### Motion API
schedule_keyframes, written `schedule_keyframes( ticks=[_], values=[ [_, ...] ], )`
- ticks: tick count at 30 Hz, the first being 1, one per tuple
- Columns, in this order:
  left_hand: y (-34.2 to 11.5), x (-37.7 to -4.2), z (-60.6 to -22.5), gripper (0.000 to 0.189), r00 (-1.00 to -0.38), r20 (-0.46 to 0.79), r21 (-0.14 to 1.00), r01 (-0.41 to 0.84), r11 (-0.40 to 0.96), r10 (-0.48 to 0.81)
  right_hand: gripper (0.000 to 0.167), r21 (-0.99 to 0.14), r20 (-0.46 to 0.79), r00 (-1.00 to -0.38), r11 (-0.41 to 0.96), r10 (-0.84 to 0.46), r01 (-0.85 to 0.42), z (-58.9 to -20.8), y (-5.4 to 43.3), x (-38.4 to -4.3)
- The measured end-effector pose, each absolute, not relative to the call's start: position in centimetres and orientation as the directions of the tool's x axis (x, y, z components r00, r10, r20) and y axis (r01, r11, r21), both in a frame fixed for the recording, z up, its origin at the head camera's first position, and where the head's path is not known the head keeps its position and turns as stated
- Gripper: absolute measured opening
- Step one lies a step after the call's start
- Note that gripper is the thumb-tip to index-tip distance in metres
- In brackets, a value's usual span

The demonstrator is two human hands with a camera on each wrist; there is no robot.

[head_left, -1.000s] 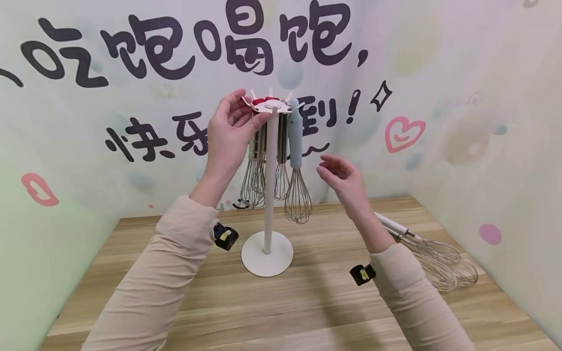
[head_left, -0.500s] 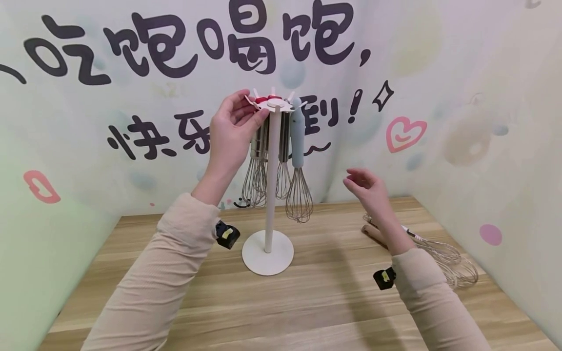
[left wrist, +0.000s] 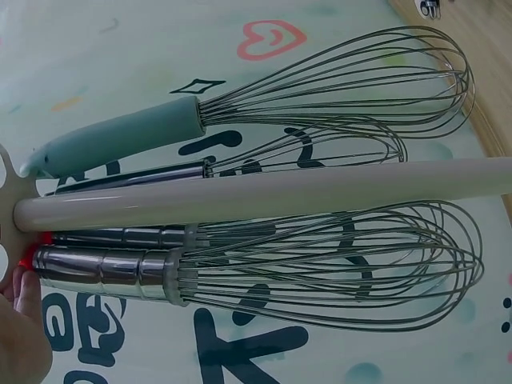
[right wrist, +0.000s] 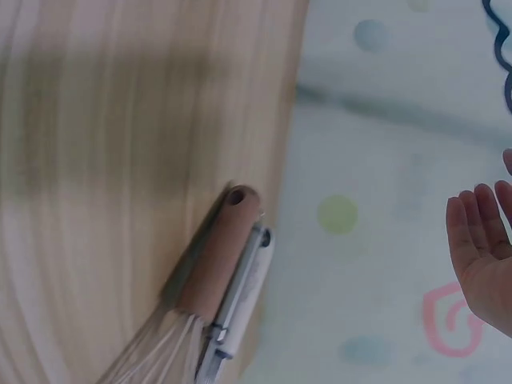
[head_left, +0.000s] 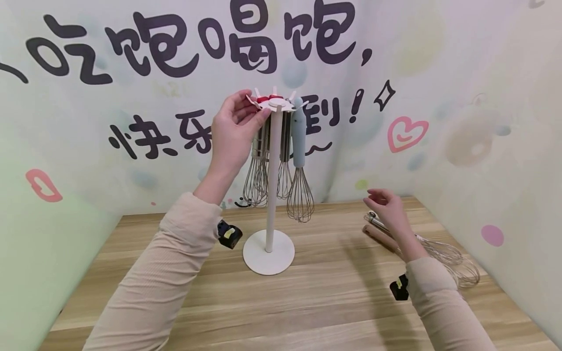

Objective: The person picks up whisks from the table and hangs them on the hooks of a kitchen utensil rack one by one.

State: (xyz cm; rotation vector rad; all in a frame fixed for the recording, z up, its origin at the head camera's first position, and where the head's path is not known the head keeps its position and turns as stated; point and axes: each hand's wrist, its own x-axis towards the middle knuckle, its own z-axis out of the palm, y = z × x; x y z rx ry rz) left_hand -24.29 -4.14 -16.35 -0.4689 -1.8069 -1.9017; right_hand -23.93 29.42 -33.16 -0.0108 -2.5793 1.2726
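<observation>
A white whisk stand (head_left: 271,195) rises from a round base, with a hooked disc on top. My left hand (head_left: 232,129) holds the disc's left edge between thumb and fingers. From the hooks hang a whisk with a light blue handle (head_left: 299,139) and several steel-handled whisks (left wrist: 112,268), some with red ends. My right hand (head_left: 390,212), fingers loosely bent and holding nothing, is in the air over the table's right side. Near it lie a whisk with a brown handle (right wrist: 222,256), a steel-handled whisk (right wrist: 238,280) and one with a white handle (right wrist: 254,296).
The wooden table (head_left: 210,302) ends at a wall (head_left: 149,185) printed with large dark characters. Another wall (head_left: 518,146) stands close on the right, beside the lying whisks' wire loops (head_left: 465,273). Small black cameras are strapped to both wrists.
My right hand has moved right and down, away from the hanging blue whisk to above the lying whisks. My left hand keeps its hold on the stand's top.
</observation>
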Motion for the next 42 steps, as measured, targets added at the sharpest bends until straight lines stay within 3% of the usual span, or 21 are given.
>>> schedule_keyframes(
  ticks=[17,42],
  values=[
    [-4.1,-24.2,-16.4,0.048,-0.827,0.551,0.83,0.557,-0.024,-0.108,0.039,-0.673,0.153,-0.973,0.739,0.173,0.025,-37.8,33.4,-23.4],
    [-4.2,-24.3,-16.5,0.048,-0.822,0.559,0.826,0.564,-0.017,-0.109,0.038,-0.577,0.078,-0.983,0.812,0.165,0.09,-41.0,36.1,-22.5]
  ],
)
